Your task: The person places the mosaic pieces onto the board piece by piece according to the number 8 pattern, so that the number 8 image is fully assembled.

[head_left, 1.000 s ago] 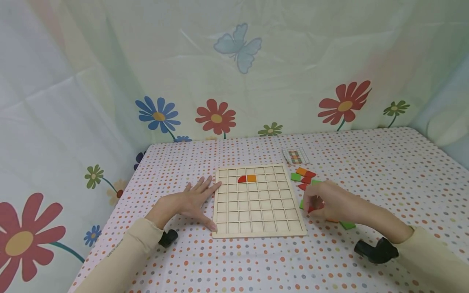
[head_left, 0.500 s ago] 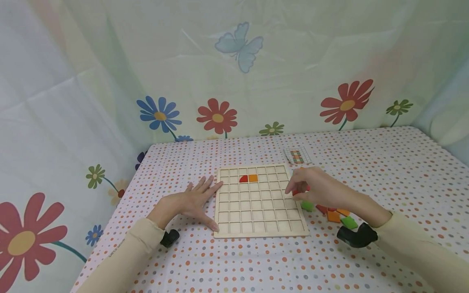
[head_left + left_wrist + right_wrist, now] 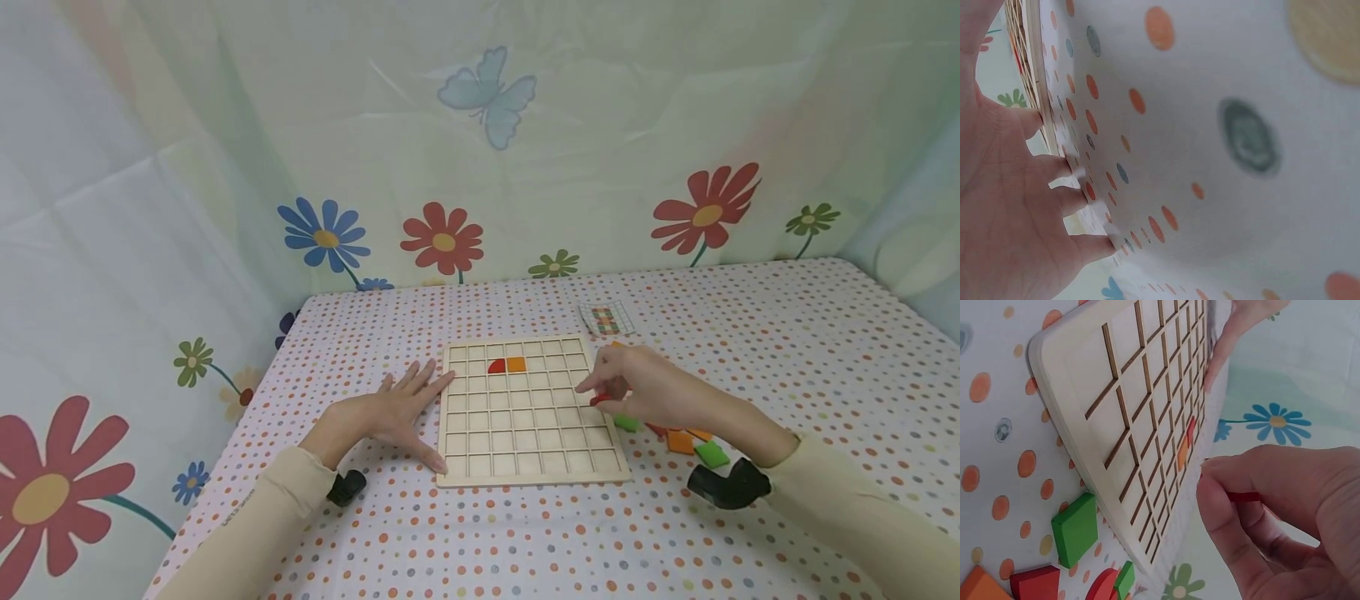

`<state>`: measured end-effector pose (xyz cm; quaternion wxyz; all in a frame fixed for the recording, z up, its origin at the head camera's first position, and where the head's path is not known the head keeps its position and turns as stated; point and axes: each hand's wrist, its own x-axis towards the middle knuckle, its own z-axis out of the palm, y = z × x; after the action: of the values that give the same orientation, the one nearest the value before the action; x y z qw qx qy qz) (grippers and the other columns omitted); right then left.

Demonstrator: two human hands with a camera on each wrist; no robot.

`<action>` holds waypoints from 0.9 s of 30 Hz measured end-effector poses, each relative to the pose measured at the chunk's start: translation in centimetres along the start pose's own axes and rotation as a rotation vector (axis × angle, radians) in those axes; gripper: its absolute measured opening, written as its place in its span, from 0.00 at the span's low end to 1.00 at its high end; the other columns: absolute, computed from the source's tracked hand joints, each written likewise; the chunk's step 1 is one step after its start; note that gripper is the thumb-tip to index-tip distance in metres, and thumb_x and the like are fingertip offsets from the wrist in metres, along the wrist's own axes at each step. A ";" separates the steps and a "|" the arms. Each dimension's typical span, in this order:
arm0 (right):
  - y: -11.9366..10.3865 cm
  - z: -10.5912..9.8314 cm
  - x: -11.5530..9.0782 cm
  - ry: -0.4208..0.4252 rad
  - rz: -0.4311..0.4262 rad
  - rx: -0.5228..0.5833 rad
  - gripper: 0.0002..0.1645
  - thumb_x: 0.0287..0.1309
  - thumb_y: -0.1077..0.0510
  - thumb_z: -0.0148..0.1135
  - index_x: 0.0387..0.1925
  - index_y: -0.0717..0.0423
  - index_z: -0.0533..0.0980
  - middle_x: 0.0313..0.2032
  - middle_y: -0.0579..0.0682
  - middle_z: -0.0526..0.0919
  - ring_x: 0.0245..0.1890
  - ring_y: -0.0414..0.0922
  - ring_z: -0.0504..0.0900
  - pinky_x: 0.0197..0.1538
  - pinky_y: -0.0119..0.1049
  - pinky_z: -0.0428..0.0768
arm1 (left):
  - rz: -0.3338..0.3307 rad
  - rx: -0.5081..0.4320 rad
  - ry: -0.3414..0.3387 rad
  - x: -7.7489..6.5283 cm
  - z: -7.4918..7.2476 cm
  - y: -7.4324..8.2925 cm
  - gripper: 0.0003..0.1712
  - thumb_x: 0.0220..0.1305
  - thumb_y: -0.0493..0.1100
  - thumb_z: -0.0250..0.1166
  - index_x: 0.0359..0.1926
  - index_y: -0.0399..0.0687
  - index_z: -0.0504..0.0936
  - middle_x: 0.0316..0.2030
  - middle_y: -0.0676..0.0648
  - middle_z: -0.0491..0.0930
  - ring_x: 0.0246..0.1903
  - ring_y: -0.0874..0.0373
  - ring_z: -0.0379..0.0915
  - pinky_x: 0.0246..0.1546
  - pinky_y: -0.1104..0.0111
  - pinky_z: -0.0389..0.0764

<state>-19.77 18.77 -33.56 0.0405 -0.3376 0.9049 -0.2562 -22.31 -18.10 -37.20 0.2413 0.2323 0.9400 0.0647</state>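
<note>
A wooden grid board point(image 3: 521, 421) lies on the table. In one of its upper rows sit a red quarter-round tile point(image 3: 497, 367) and an orange square tile point(image 3: 516, 364), side by side. My left hand point(image 3: 386, 418) is spread out, with fingertips and thumb at the board's left edge. Above the board's right edge, my right hand point(image 3: 648, 387) pinches a red tile point(image 3: 1244, 496) between thumb and fingers. Most of that tile is hidden by the fingers, so its full shape cannot be told.
Loose tiles lie right of the board, among them a green tile point(image 3: 1075, 530), a red tile point(image 3: 1035, 584) and an orange tile point(image 3: 680, 442). My right hand covers part of them. A printed pattern card point(image 3: 606, 318) lies behind the board. The tablecloth point(image 3: 480, 550) is dotted.
My right hand has moved left from the loose tiles to the board's right edge, carrying the red tile. Over the last half second it has shifted only slightly. My left hand stays put.
</note>
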 end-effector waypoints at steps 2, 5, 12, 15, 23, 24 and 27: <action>0.0 0.0 0.0 -0.016 0.008 0.002 0.14 0.55 0.71 0.76 0.43 0.59 0.90 0.32 0.42 0.77 0.32 0.35 0.78 0.36 0.30 0.84 | 0.000 -0.003 0.000 0.0 0.0 0.0 0.77 0.50 0.72 0.78 0.86 0.56 0.38 0.84 0.42 0.28 0.82 0.43 0.21 0.79 0.40 0.37; 0.2 0.1 -0.1 -0.035 0.009 0.014 0.12 0.55 0.72 0.75 0.40 0.57 0.90 0.32 0.42 0.76 0.32 0.36 0.77 0.37 0.29 0.84 | 0.000 -0.003 0.000 0.0 0.1 0.0 0.77 0.50 0.71 0.78 0.86 0.56 0.38 0.84 0.42 0.28 0.82 0.43 0.21 0.79 0.40 0.37; 0.5 0.4 -0.4 -0.036 -0.010 0.034 0.10 0.57 0.70 0.75 0.37 0.53 0.89 0.34 0.40 0.79 0.33 0.34 0.79 0.38 0.29 0.85 | 0.008 0.001 0.008 0.0 0.0 -0.1 0.77 0.50 0.72 0.78 0.86 0.55 0.38 0.84 0.41 0.28 0.82 0.42 0.22 0.79 0.40 0.37; 0.6 0.5 -0.4 -0.026 -0.006 0.063 0.09 0.57 0.70 0.75 0.36 0.53 0.87 0.35 0.40 0.82 0.33 0.34 0.81 0.39 0.31 0.85 | 0.013 0.003 0.009 0.0 0.0 -0.1 0.77 0.50 0.72 0.78 0.86 0.55 0.38 0.84 0.41 0.28 0.82 0.42 0.22 0.79 0.39 0.38; 0.9 0.7 0.9 0.087 -0.023 0.079 0.10 0.52 0.71 0.79 0.35 0.57 0.89 0.34 0.42 0.87 0.33 0.38 0.85 0.37 0.31 0.85 | 0.011 0.012 0.012 0.0 0.1 -0.2 0.77 0.50 0.72 0.78 0.86 0.55 0.38 0.84 0.41 0.28 0.82 0.42 0.22 0.79 0.39 0.38; 1.1 0.8 1.2 0.103 -0.022 0.075 0.10 0.52 0.70 0.79 0.35 0.58 0.89 0.34 0.43 0.87 0.33 0.39 0.84 0.36 0.31 0.85 | 0.012 0.011 0.011 0.0 0.1 -0.2 0.77 0.50 0.72 0.78 0.86 0.55 0.38 0.84 0.41 0.28 0.82 0.42 0.22 0.79 0.39 0.38; 1.6 1.0 2.5 0.132 0.000 0.077 0.08 0.53 0.70 0.78 0.36 0.59 0.89 0.34 0.45 0.88 0.34 0.42 0.85 0.37 0.34 0.85 | 0.016 0.011 0.010 0.1 0.1 -0.2 0.77 0.50 0.72 0.78 0.86 0.56 0.38 0.84 0.42 0.28 0.82 0.43 0.22 0.79 0.39 0.38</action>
<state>-22.39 17.80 -34.97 -0.0064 -0.3179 0.8951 -0.3124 -22.38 -18.25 -37.35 0.2349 0.2407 0.9397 0.0627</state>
